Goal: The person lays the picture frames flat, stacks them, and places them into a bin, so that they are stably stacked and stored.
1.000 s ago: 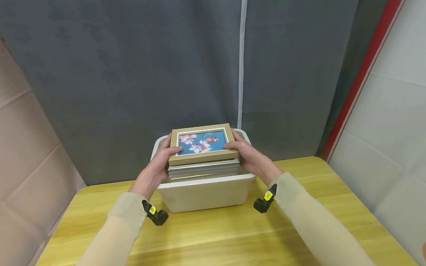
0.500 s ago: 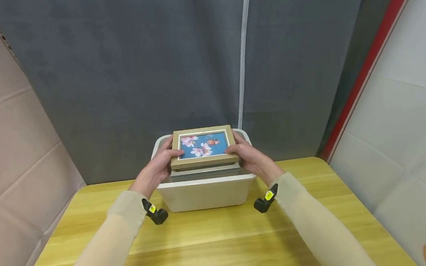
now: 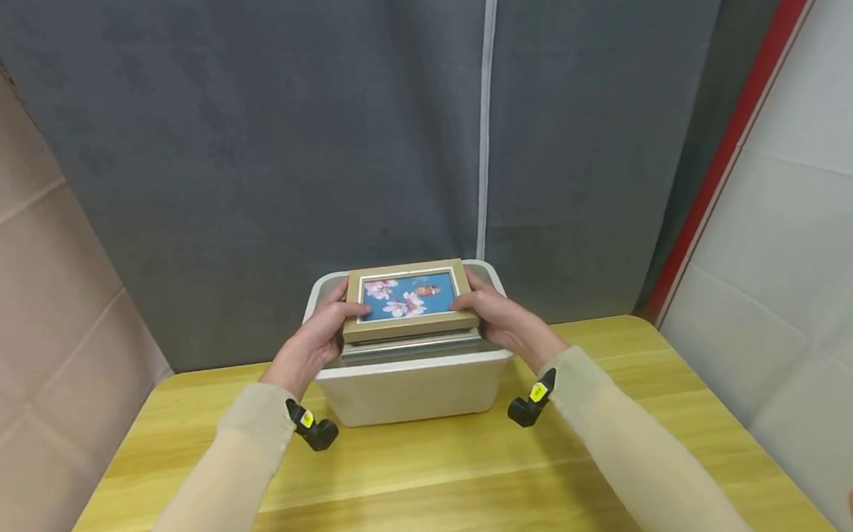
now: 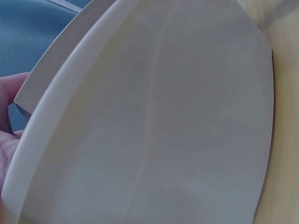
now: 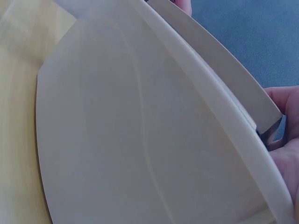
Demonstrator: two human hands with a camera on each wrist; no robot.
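A gold picture frame [image 3: 410,327] with a blue picture of pink blossoms lies on top of silver-edged frames [image 3: 412,348], inside the mouth of a white plastic bin [image 3: 415,392]. My left hand [image 3: 321,333] grips the gold frame's left side, thumb on its face. On the opposite side my right hand [image 3: 500,314] does the same, its thumb over the picture's lower right corner. The other fingers are mostly hidden beside the stack. In both wrist views the bin's wall [image 4: 187,116] fills most of the picture, with the frame's edge [image 5: 224,65] showing above the rim.
The bin stands on a yellow wood-grain table [image 3: 430,499], near its back edge. Behind it hangs a dark grey curtain [image 3: 274,144]. Pale fabric panels rise at the left and right sides.
Both hands have moved down slightly with the gold frame, deeper into the bin. Fewer of the silver edges beneath it show above the bin's front rim.
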